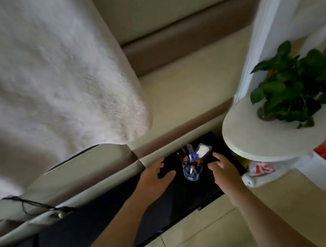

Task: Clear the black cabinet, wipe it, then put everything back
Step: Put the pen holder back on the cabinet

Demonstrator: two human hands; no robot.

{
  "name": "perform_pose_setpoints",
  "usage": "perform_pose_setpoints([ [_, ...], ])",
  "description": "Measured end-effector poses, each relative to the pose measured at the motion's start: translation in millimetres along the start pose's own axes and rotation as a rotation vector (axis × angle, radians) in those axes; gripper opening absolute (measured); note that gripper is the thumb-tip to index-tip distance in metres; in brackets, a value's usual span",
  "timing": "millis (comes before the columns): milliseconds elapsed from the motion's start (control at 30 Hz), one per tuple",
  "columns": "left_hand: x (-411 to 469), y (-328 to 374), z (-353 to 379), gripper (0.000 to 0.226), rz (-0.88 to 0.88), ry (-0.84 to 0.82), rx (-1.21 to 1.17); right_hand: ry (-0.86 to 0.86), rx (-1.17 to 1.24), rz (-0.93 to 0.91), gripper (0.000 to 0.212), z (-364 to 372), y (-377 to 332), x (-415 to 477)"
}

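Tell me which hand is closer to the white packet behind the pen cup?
Right. The right hand is just right of the white packet; the left hand is beyond the pen cup, farther off.

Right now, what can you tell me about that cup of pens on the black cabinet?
The cup is small, see-through and bluish, plastic by the look of it, standing upright on the dark top of the cabinet. It is crammed with pens, their red, blue and white caps sticking out above the rim. A white packet lies just behind it. The left hand and right hand are open on either side of it; neither seems to touch it.
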State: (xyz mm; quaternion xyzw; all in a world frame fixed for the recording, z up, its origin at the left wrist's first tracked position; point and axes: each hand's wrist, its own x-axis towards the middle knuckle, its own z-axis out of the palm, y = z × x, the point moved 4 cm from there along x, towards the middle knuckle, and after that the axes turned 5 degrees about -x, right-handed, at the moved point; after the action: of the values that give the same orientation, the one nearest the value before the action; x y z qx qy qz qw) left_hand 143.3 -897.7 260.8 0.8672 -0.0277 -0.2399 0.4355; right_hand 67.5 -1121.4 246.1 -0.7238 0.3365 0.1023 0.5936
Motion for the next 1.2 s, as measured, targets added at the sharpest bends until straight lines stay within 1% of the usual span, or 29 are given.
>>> perform_pose_setpoints([
  [100,-44,47,-36,0.058,0.06,0.085,0.004,-0.005,-0.038,-0.131,0.047,-9,-62,-51],
  [167,-68,74,-59,0.051,0.088,0.119,-0.062,-0.002,-0.054,-0.218,0.046,-13,-101,-81],
  [267,-97,104,-94,0.05,0.144,0.2,-0.157,-0.014,-0.064,-0.331,0.045,-17,-147,-117],
  [333,-117,119,-116,0.051,0.179,0.27,-0.172,-0.005,-0.084,-0.406,0.042,-16,-176,-139],
  [400,-136,131,-137,0.044,0.212,0.325,-0.221,-0.004,-0.106,-0.48,0.04,-12,-199,-161],
  [500,-167,140,-171,0.037,0.261,0.442,-0.243,-0.049,-0.148,-0.602,0.039,5,-233,-194],
  [567,-192,137,-195,0.035,0.287,0.492,-0.246,-0.086,-0.16,-0.677,0.039,23,-252,-217],
  [667,-231,125,-233,0.03,0.296,0.568,-0.216,-0.135,-0.179,-0.769,0.039,57,-273,-252],
  [800,-290,92,-288,0.039,0.301,0.714,-0.253,-0.224,-0.226,-0.892,0.041,119,-291,-309],
  [867,-326,71,-313,0.037,0.291,0.762,-0.27,-0.278,-0.251,-0.943,0.042,155,-295,-341],
  [1033,-430,0,-380,0.037,0.265,0.906,-0.241,-0.393,-0.25,-1.022,0.043,252,-292,-431],
  [1133,-498,-53,-420,0.032,0.236,0.981,-0.266,-0.478,-0.266,-1.06,0.043,313,-280,-491],
  [1200,-533,-79,-440,0.035,0.226,1.028,-0.284,-0.522,-0.267,-1.076,0.042,341,-275,-517],
])
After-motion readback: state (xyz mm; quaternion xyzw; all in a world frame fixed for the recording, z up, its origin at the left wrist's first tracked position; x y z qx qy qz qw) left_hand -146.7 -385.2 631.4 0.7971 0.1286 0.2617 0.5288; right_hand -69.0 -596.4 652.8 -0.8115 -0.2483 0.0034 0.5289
